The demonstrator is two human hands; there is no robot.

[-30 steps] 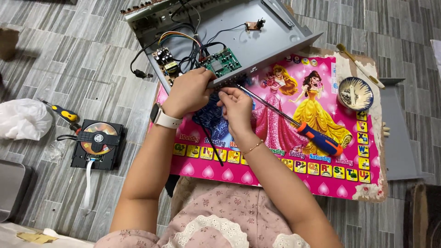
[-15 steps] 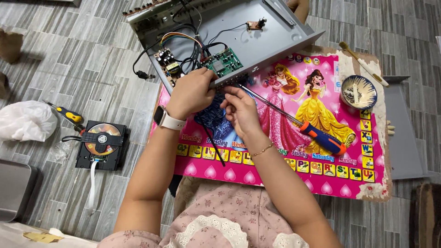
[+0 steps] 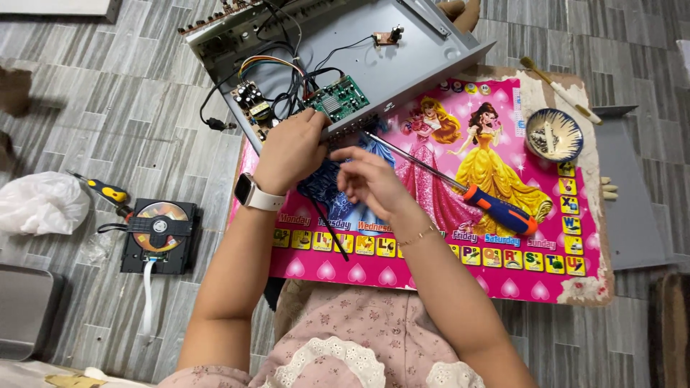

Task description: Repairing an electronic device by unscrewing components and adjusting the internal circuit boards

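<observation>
At the metal chassis's (image 3: 424,50) near edge, our left hand (image 3: 291,147) grips the green circuit board (image 3: 339,99); our right hand (image 3: 370,183) hovers loosely curled, grasping nothing, just beside the screwdriver (image 3: 496,208) on the pink mat (image 3: 503,273).

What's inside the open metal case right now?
Inside the metal case: a green circuit board, a power board, coloured wires. The left hand covers its near edge.

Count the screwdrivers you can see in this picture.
2: an orange-and-blue screwdriver lying on the pink mat, and a yellow-handled screwdriver on the floor, left. Others may be hidden.
</observation>
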